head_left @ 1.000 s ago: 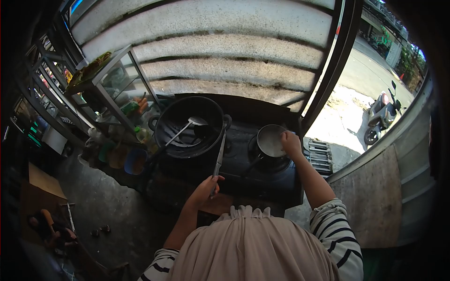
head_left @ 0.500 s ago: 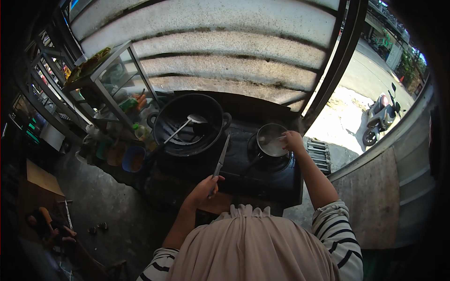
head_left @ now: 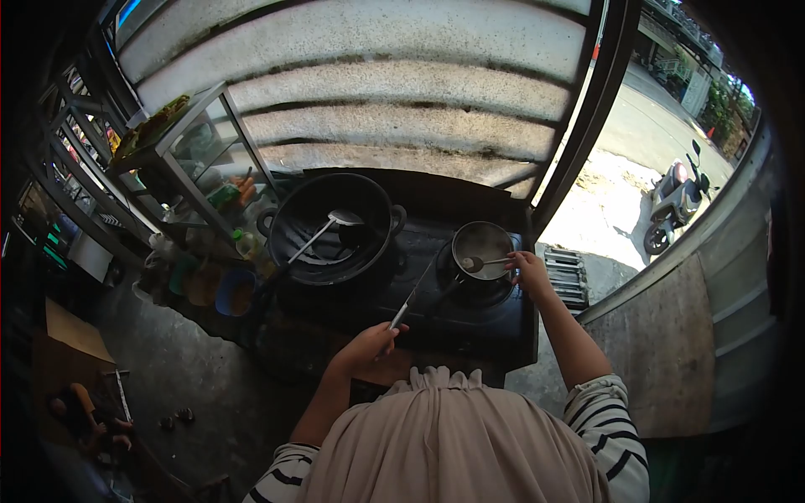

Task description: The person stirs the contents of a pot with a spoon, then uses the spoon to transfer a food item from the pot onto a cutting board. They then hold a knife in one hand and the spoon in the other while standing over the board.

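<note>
My left hand (head_left: 369, 348) is closed on the handle of a knife (head_left: 405, 308), its blade pointing up and to the right over the stove's front. My right hand (head_left: 528, 272) pinches the handle of a spoon (head_left: 475, 263), whose bowl is over or in the small pot (head_left: 456, 243) with cloudy contents. The pot rests on the right burner of the black stove (head_left: 470, 331). On the left side of the stove sits a large black wok (head_left: 281, 226) with a metal ladle (head_left: 314, 238) leaning in it.
A glass display case (head_left: 180, 163) stands at the left, with a bottle (head_left: 245, 243) and a blue container (head_left: 236, 289) below it. Slatted panels rise behind the stove. A scooter (head_left: 675, 201) is outside right. Another person (head_left: 88, 411) is at lower left.
My right hand has moved slightly down, and the spoon's bowl now shows at the pot. The knife has tilted further right. The whole view has shifted slightly.
</note>
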Motion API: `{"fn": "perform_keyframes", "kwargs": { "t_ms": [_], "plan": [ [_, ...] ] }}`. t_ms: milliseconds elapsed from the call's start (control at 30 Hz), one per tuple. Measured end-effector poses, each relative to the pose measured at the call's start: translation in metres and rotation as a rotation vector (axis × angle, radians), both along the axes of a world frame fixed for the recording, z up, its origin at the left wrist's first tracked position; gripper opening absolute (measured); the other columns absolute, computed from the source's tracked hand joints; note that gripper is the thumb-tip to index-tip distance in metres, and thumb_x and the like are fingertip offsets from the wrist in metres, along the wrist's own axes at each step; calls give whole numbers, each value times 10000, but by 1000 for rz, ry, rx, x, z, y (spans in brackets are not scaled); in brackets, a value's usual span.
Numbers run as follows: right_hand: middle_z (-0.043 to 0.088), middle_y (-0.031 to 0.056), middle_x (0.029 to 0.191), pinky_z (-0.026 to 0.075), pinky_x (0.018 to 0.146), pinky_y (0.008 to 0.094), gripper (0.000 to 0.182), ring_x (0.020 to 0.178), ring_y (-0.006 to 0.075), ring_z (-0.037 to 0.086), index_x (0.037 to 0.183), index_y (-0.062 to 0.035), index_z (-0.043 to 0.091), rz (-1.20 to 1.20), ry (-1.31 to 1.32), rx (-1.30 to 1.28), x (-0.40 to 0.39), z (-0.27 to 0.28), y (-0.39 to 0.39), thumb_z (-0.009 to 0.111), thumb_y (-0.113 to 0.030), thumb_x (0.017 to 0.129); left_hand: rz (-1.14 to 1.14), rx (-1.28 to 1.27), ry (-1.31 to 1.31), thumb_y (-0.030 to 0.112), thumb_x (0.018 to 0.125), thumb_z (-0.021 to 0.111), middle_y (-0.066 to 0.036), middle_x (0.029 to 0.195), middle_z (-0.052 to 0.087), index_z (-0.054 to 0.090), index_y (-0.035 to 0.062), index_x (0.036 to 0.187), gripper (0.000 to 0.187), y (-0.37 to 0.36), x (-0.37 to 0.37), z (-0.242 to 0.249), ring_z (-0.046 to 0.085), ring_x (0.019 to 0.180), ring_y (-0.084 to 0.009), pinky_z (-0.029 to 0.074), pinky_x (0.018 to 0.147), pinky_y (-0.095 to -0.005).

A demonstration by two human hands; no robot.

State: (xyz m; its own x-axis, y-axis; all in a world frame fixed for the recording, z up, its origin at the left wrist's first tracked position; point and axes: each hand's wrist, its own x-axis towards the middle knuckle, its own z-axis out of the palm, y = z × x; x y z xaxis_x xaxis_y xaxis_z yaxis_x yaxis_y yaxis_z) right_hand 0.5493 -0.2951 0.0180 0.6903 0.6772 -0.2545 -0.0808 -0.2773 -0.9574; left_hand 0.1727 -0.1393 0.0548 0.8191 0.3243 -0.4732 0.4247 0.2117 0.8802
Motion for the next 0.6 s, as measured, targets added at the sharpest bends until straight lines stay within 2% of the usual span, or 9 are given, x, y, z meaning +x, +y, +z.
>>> {"fn": "perform_keyframes", "kwargs": {
  "t_ms": [133,200,233,300,433,500,600],
  "plan": [
    [659,67,782,400,390,229,248,417,117,538,1049,-59,609,-19,-184,81,-8,1,-6,454,-223,946,-13,0,40,249,920,436,54,628,448,533,57,1196,350,-4,1,5,412,543,-30,332,484,-191],
    [659,63,751,421,417,239,231,442,116,558,1020,-57,628,-84,-497,49,-19,14,-9,470,-206,940,-21,-10,34,256,928,433,55,635,451,533,64,1198,346,-2,1,3,411,551,-31,331,496,-191],
    [659,63,751,421,417,239,231,442,116,558,1020,-57,628,-86,-496,49,-21,17,-9,470,-206,940,-26,-22,28,264,935,430,56,642,455,533,71,1199,343,-1,0,2,410,560,-32,330,507,-191],
    [661,60,738,422,436,239,225,487,108,583,1008,-58,630,-143,-890,134,-24,23,-9,474,-204,939,-18,-27,20,259,936,429,58,642,453,533,70,1200,341,0,0,1,411,565,-32,331,512,-193],
    [647,66,720,420,450,232,229,516,99,581,998,-44,627,-190,-870,151,-34,38,-19,462,-194,946,6,-1,13,248,937,428,60,646,447,530,69,1206,339,1,-4,1,415,578,-31,335,519,-200],
    [629,70,717,417,456,218,247,528,83,565,998,-24,618,-295,-638,216,-41,46,-27,444,-195,959,14,-3,3,249,937,429,60,649,446,530,69,1207,340,2,-6,-1,417,586,-30,334,520,-200],
    [616,69,731,408,447,209,257,517,67,532,1010,-11,608,-338,-501,326,-34,36,-38,431,-193,969,19,-8,0,252,937,431,60,656,445,527,69,1213,345,4,-8,-1,421,599,-27,333,523,-199]
  ]
}}
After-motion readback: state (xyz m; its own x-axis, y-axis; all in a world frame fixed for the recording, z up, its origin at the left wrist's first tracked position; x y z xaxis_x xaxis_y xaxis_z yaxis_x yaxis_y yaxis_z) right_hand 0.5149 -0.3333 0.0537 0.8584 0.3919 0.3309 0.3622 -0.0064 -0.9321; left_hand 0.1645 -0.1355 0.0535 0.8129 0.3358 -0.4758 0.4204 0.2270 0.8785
